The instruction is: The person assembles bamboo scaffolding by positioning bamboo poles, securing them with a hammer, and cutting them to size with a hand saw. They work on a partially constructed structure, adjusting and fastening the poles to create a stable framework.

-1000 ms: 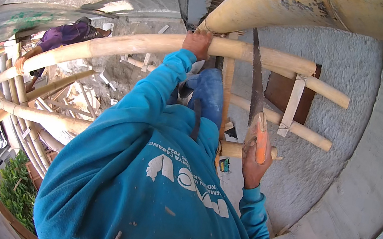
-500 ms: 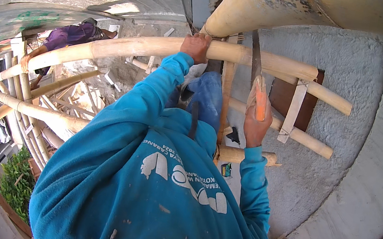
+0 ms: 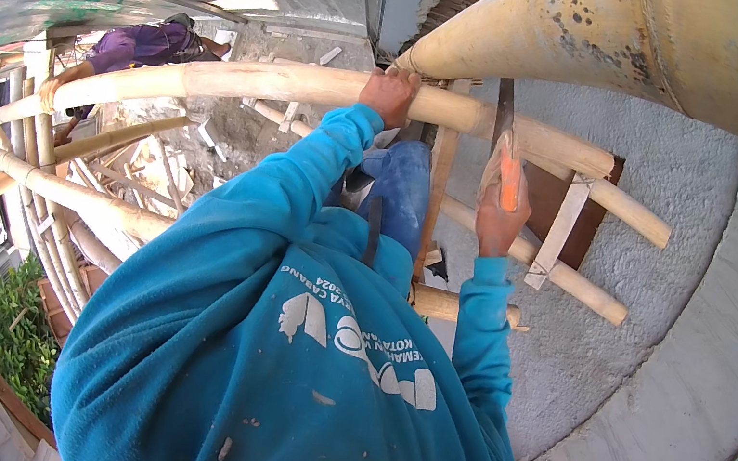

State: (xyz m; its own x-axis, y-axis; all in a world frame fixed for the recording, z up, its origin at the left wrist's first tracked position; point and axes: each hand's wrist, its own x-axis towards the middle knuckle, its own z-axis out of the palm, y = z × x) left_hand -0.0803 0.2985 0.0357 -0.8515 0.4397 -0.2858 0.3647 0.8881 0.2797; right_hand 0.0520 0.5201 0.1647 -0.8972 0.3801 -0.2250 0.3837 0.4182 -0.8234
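Note:
A long pale bamboo pole (image 3: 267,83) runs across in front of me from left to right. My left hand (image 3: 389,97) is closed over its top, near the middle of the view. In my right hand (image 3: 502,219) is a handsaw (image 3: 507,177) with an orange and pale handle, fingers wrapped round it. The dark saw blade crosses the same pole to the right of my left hand, its tip beyond the pole's far side. Whether the teeth are in a cut cannot be made out.
A thick bamboo pole (image 3: 578,31) slants across the far right. Lower poles (image 3: 597,295) joined by a wooden strip (image 3: 559,230) lie right, over rough grey concrete (image 3: 681,175). Another person (image 3: 140,51) in purple works at the far left, among a bamboo frame (image 3: 54,188).
My right hand and the saw handle have moved a little closer to the pole. My left hand keeps its hold. The whole view has shifted slightly.

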